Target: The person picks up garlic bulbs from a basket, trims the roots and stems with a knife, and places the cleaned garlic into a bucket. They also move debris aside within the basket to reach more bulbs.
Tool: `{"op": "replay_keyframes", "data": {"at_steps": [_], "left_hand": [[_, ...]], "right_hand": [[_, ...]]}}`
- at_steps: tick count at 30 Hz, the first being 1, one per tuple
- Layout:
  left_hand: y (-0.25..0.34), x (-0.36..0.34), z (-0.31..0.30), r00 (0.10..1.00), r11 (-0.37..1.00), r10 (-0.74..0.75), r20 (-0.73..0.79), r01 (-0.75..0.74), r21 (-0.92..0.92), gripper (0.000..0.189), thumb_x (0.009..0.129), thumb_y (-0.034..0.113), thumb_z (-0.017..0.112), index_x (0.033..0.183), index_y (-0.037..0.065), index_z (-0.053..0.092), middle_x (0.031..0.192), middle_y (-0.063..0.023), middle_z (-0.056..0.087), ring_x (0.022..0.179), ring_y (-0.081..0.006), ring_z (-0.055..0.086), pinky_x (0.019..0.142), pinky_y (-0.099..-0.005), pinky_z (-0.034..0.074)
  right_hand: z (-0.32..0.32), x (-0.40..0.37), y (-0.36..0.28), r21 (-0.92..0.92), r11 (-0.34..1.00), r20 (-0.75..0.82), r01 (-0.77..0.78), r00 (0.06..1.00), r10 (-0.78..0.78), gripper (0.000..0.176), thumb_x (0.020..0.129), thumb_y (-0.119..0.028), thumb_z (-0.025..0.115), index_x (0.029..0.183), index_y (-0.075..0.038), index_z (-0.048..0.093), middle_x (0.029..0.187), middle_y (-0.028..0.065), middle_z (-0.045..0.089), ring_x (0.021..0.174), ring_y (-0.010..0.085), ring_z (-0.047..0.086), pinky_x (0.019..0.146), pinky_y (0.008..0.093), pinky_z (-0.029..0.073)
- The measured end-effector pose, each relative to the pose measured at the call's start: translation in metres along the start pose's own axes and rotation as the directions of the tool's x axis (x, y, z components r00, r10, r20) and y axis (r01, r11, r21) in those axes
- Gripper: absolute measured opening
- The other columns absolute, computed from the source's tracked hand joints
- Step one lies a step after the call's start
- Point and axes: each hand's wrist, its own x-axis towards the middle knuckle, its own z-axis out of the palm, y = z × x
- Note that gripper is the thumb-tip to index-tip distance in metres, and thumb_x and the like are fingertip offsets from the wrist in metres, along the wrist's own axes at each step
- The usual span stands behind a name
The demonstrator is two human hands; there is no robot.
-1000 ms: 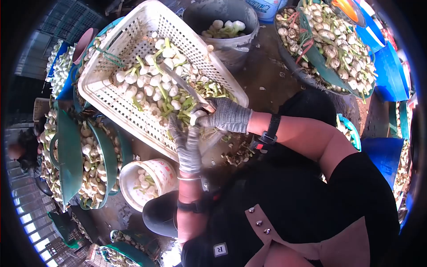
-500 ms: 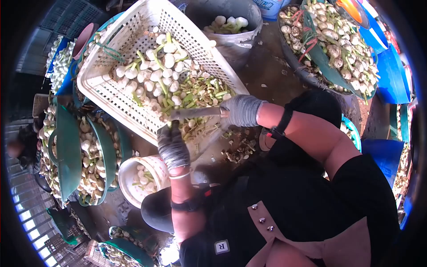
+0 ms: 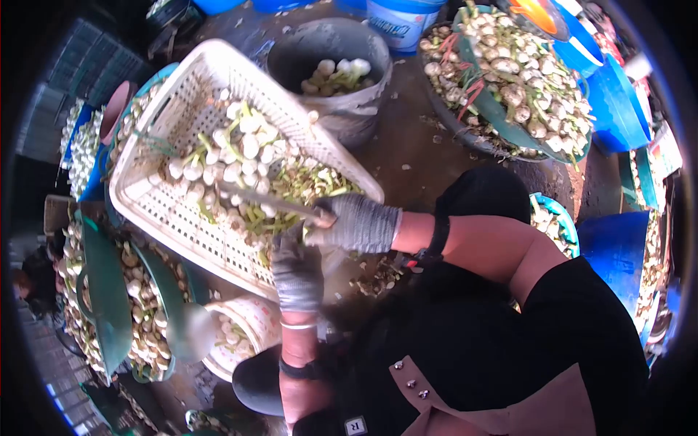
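Observation:
My right hand (image 3: 356, 221), in a grey knit glove, is shut on the handle of a knife (image 3: 269, 200). Its blade points left over the near part of a white plastic basket (image 3: 145, 211). The basket holds several white bulbs with green stalks (image 3: 240, 149) and cut green trimmings (image 3: 305, 185). My left hand (image 3: 297, 270), also gloved, sits just below the knife handle at the basket's near rim. Its fingers are curled, and what they hold is hidden.
A grey bucket (image 3: 342, 109) with a few bulbs stands behind the basket. A small white bucket (image 3: 254, 320) of trimmed bulbs sits by my left arm. Basins of bulbs lie at the left (image 3: 109, 291) and upper right (image 3: 451, 123). Blue containers (image 3: 618, 94) line the right side.
The knife has swung from level in front of my left hand to pointing up-left over the basket. My left hand has dropped slightly toward me. The view has shifted.

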Motion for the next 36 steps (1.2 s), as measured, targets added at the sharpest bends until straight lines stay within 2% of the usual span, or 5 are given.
{"op": "replay_keyframes", "data": {"at_steps": [10,14,19,29,36], "left_hand": [[-0.056,-0.038,-0.2,0.655,0.051,-0.382,-0.652,0.719,0.693,0.052,0.084,0.04,0.065,0.124,0.009,0.055,0.118,-0.0176,0.06,0.106,-0.0345,0.056,0.094,-0.0446,0.043],[-0.056,-0.008,-0.124,0.839,0.86,-0.498,-0.22,0.51,-0.002,0.026,0.084,0.012,0.062,0.108,0.004,0.062,0.101,-0.0164,0.064,0.098,-0.0317,0.059,0.091,-0.0392,0.045],[-0.126,0.013,0.048,0.629,0.717,-0.596,0.499,0.136,0.684,0.031,0.088,0.021,0.049,0.113,0.01,0.064,0.114,-0.0178,0.063,0.104,-0.0339,0.061,0.089,-0.0428,0.048],[-0.158,0.031,0.069,0.492,0.628,-0.699,0.518,0.077,0.774,0.04,0.082,0.032,0.064,0.115,0.011,0.065,0.123,-0.019,0.058,0.114,-0.0316,0.057,0.094,-0.0419,0.046],[-0.14,-0.008,0.044,0.767,0.823,-0.524,0.37,0.568,-0.015,0.046,0.079,0.036,0.072,0.108,0.002,0.059,0.113,-0.0164,0.061,0.103,-0.027,0.059,0.092,-0.0352,0.044]], "right_hand": [[-0.03,0.012,-0.017,0.0,0.959,-0.282,-0.283,0.92,0.271,0.019,0.086,-0.017,0.068,0.098,-0.003,0.064,0.08,0.0007,0.063,0.073,0.008,0.059,0.067,0.0247,0.05],[-0.017,0.017,-0.014,0.225,0.95,-0.18,-0.216,0.949,0.258,0.019,0.086,-0.018,0.069,0.098,-0.003,0.064,0.081,0.0005,0.063,0.073,0.0075,0.059,0.066,0.0251,0.05],[-0.007,0.02,-0.027,0.059,0.987,-0.094,-0.147,0.984,0.152,0.019,0.085,-0.019,0.07,0.095,-0.003,0.065,0.08,0.0019,0.064,0.072,0.0075,0.059,0.066,0.0257,0.05],[-0.012,0.011,0.022,-0.798,0.47,0.088,0.377,0.845,-0.527,0.019,0.084,-0.021,0.071,0.091,-0.005,0.065,0.079,0.0026,0.064,0.074,0.009,0.06,0.073,0.0268,0.049],[0.001,0.012,-0.01,-0.237,0.968,-0.052,-0.084,0.996,0.074,0.022,0.083,-0.026,0.069,0.087,-0.005,0.063,0.075,0.0068,0.063,0.071,0.0161,0.06,0.073,0.0312,0.049]]}}
